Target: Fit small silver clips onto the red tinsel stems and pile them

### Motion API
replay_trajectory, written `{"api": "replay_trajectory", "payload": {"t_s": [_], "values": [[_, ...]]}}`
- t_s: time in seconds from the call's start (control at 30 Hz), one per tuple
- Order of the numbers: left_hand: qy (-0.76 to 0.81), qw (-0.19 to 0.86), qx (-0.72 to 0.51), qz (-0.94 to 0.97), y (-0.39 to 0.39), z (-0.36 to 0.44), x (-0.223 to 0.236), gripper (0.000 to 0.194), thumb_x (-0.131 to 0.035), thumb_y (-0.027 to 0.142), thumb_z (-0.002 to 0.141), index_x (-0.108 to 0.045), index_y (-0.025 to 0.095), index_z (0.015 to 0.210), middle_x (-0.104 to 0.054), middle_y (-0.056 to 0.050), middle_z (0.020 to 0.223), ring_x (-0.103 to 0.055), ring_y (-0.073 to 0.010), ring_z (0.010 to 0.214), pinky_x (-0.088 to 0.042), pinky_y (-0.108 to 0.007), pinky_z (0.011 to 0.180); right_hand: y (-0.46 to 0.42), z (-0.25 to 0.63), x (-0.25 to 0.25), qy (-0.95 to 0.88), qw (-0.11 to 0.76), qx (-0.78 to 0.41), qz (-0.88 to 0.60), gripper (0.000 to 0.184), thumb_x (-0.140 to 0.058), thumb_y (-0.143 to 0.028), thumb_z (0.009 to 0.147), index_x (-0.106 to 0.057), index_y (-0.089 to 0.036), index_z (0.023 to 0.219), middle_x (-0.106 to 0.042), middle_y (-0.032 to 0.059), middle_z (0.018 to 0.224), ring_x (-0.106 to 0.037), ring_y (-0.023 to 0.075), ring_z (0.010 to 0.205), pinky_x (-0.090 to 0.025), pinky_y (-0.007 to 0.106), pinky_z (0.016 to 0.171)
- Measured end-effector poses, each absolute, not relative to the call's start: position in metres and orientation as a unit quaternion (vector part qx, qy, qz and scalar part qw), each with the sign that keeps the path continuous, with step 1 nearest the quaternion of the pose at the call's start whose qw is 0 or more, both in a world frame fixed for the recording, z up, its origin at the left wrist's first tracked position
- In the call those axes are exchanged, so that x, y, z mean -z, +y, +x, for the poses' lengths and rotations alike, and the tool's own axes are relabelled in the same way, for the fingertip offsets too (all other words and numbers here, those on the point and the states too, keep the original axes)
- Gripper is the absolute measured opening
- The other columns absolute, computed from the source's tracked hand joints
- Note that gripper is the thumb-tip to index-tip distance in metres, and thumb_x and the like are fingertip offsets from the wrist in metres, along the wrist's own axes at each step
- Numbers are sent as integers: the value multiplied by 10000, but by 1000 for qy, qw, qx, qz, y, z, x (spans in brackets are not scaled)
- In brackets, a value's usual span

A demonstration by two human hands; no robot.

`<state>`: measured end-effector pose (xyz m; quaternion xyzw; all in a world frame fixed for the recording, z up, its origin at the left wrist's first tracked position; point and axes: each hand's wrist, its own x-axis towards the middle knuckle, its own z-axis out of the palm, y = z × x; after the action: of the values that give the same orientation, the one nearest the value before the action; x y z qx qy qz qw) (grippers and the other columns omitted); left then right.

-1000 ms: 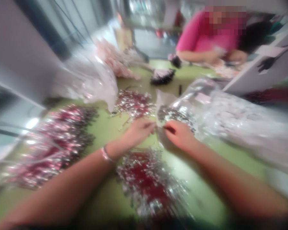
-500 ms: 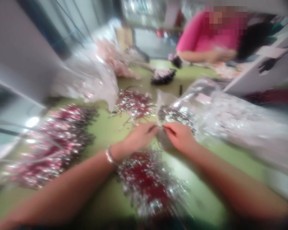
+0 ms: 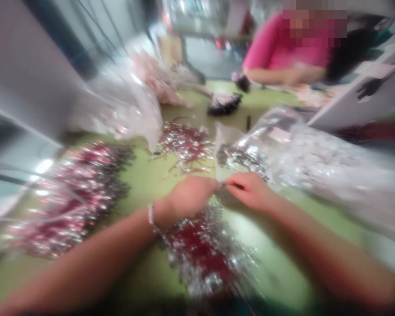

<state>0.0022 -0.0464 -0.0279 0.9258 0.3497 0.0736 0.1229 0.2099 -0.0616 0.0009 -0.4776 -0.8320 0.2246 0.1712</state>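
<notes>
My left hand point(image 3: 194, 195) and my right hand point(image 3: 248, 188) meet fingertip to fingertip over the middle of the green table. Both are closed in a pinch. Something tiny and dark shows between the fingertips, too small and blurred to name. Below the hands lies a bundle of dark red stems with silvery, shiny tips point(image 3: 204, 250), partly under my left wrist. Beyond them is a looser pile of similar red and silver pieces point(image 3: 186, 142). Just past my right hand, small silvery pieces point(image 3: 243, 158) lie at the mouth of a clear plastic bag point(image 3: 329, 158).
At left lies a large heap of pink and silver stems point(image 3: 75, 202). A clear bag point(image 3: 128, 109) and pale pink pieces point(image 3: 154, 79) sit behind it. A dark-edged pale bundle point(image 3: 224, 104) lies farther back. Across the table sits a person in a pink top point(image 3: 270, 48).
My left hand has rolled over, its back now turned more upward. Both pinching hands have shifted slightly toward me. The piles and bags stay where they were.
</notes>
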Motion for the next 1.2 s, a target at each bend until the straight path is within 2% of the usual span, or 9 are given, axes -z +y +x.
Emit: {"api": "replay_trajectory", "payload": {"t_s": [0.2,0.33,0.43,0.57,0.67,0.83,0.97,1.07,1.2], "values": [[304,126,-72,941,-41,-1,6,244,-435,216,938,-644,165,825,-638,-63,766,-562,-176,686,-430,-315,649,-63,203,-5,-783,134,-295,-531,222,-529,-224,888,-661,-209,711,-654,-23,595,-584,116,575,-429,269,598],[346,121,-192,910,-16,-10,-3,291,-406,275,983,-662,174,887,-652,-78,914,-557,-204,888,-445,-365,858,-62,198,-6,-830,124,-288,-462,187,-545,-218,886,-699,-218,779,-723,-1,763,-621,126,681,-455,280,677],[397,72,-163,900,-4,-14,11,225,-450,188,942,-674,166,929,-644,-92,964,-531,-231,958,-429,-396,894,-58,202,-9,-843,130,-319,-413,217,-542,-298,902,-708,-233,779,-724,-2,796,-620,131,706,-455,288,695],[415,32,-117,902,0,-15,32,231,-440,127,918,-665,142,867,-633,-99,904,-523,-228,912,-438,-381,852,-41,221,-9,-799,191,-182,-541,383,-455,-356,943,-624,-217,629,-630,13,638,-540,143,617,-388,305,598],[405,40,-138,903,0,-16,33,245,-449,125,916,-678,142,830,-652,-99,867,-544,-228,905,-447,-390,856,-27,239,0,-781,165,-98,-594,307,-471,-302,931,-648,-218,695,-660,31,730,-559,160,676,-386,314,622],[380,130,-309,862,2,-20,23,179,-570,182,877,-721,204,783,-723,-52,887,-611,-204,926,-466,-399,917,-24,237,17,-805,89,-22,-586,190,-520,-297,924,-686,-208,947,-667,81,966,-584,204,838,-380,317,654],[459,261,-403,747,7,-25,21,102,-654,264,818,-734,201,832,-740,-41,888,-654,-178,839,-525,-345,823,-29,217,23,-814,47,63,-576,248,-422,-229,963,-653,-185,887,-637,97,935,-559,211,844,-313,314,600],[488,375,-449,648,12,-28,23,183,-702,340,784,-727,173,854,-738,-55,838,-657,-157,733,-535,-290,693,-29,211,26,-817,31,80,-570,252,-387,-184,959,-631,-177,895,-627,101,922,-542,204,797,-288,320,584],[467,452,-507,566,15,-29,25,226,-766,358,732,-713,162,831,-730,-46,804,-665,-139,719,-534,-262,682,-28,213,28,-831,17,74,-552,257,-375,-128,932,-629,-165,919,-615,108,908,-528,198,755,-311,328,611]]}}
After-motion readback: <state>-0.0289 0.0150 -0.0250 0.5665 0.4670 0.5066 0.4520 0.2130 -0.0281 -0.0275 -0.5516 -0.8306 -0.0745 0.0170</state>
